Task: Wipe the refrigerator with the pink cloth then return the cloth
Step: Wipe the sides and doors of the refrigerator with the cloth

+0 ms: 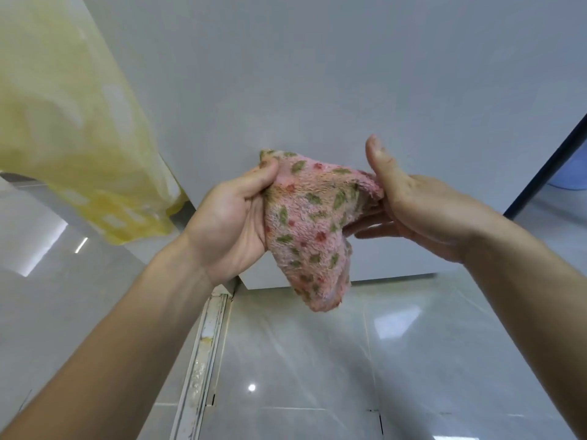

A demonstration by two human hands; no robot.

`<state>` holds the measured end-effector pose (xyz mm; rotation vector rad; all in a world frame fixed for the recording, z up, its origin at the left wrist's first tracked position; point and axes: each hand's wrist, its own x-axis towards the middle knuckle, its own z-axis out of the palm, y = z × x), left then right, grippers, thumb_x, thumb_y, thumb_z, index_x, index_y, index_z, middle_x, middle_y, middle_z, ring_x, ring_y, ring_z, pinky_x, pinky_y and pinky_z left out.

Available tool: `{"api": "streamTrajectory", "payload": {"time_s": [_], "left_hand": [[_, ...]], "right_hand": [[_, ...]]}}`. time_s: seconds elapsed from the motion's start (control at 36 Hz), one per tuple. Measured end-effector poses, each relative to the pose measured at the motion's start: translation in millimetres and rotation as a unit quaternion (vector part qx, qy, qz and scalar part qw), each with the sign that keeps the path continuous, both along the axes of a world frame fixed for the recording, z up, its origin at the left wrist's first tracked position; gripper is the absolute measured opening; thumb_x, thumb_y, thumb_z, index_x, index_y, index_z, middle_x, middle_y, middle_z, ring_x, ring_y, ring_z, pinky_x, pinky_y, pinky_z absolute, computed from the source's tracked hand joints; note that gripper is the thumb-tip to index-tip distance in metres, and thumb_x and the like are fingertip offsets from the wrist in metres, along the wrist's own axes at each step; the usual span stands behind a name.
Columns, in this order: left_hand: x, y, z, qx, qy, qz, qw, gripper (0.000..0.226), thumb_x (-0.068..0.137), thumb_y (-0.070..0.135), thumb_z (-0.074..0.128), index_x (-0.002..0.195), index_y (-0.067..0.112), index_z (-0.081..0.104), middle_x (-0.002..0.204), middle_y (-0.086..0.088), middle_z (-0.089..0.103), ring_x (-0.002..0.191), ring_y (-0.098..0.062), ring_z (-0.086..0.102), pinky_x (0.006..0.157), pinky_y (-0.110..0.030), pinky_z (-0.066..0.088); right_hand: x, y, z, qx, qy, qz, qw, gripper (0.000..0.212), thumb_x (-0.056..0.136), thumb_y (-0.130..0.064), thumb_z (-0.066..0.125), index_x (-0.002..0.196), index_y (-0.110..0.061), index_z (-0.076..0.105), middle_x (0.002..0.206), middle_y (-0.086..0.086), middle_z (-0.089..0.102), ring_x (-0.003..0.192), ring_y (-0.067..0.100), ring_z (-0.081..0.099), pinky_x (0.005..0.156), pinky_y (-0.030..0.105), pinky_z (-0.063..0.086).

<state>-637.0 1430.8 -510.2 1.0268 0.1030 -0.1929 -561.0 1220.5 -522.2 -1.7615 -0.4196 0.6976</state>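
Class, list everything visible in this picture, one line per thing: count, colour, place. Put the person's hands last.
cloth: one, pink with green and red spots, between both hands, before the fridge.
fridge: one, white, upper middle.
sheet: one, yellow, hanging upper left.
floor: grey glossy tiles, below.
track: one, pale, on the floor, lower middle.
blue thing: one, right edge, too cut off to identify.
left hand: one, grips the cloth's left end.
right hand: one, fingers straight under the cloth's right end, thumb raised.
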Motion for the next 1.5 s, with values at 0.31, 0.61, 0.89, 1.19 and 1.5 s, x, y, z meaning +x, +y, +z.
{"api": "streamTrajectory", "payload": {"time_s": [0.31,0.61,0.89,1.19,1.5], "left_hand": [[-2,15,2,0.122,-0.033,-0.025,0.992,0.059,0.086,-0.002,0.058,0.144,-0.004,0.052,0.136,-0.023,0.068,0.128,-0.034,0.066,0.104,-0.040,0.058],[-3,9,7,0.293,0.005,0.190,0.937,0.062,0.091,-0.001,0.075,0.140,0.012,0.040,0.094,0.000,0.082,0.089,-0.012,0.078,0.080,-0.030,0.061],[-14,22,-1,0.566,-0.097,0.230,0.785,0.019,0.085,0.022,0.087,0.096,0.037,0.082,0.080,0.017,0.078,0.082,0.001,0.074,0.084,-0.023,0.060],[2,17,-14,0.552,-0.167,0.371,0.728,0.009,0.092,0.034,0.078,0.090,0.036,0.070,0.067,0.014,0.072,0.069,-0.006,0.072,0.072,-0.039,0.061],[24,30,-15,0.493,-0.221,0.445,0.714,0.016,0.094,0.027,0.078,0.099,0.031,0.063,0.076,0.016,0.072,0.072,-0.005,0.071,0.073,-0.036,0.061]], "right_hand": [[-2,-1,5,0.158,0.001,-0.060,0.986,0.055,0.074,-0.026,0.085,0.116,0.006,0.069,0.111,0.014,0.078,0.097,0.024,0.077,0.087,0.032,0.059],[-22,12,0,0.083,-0.166,-0.277,0.943,0.074,0.076,-0.030,0.095,0.135,-0.031,0.049,0.079,-0.006,0.065,0.066,0.005,0.070,0.060,0.029,0.059],[-14,4,6,-0.142,-0.419,-0.195,0.875,0.011,0.080,-0.046,0.085,0.084,-0.038,0.077,0.082,-0.016,0.064,0.083,0.007,0.061,0.067,0.028,0.041],[-33,70,-33,0.130,-0.425,-0.301,0.844,0.040,0.099,-0.016,0.072,0.122,-0.023,0.039,0.103,-0.004,0.076,0.085,0.009,0.075,0.071,0.044,0.063],[17,121,-82,-0.016,-0.733,-0.273,0.623,0.041,0.103,-0.011,0.060,0.141,-0.024,0.068,0.153,0.008,0.046,0.146,0.027,0.043,0.126,0.055,0.023]]}}
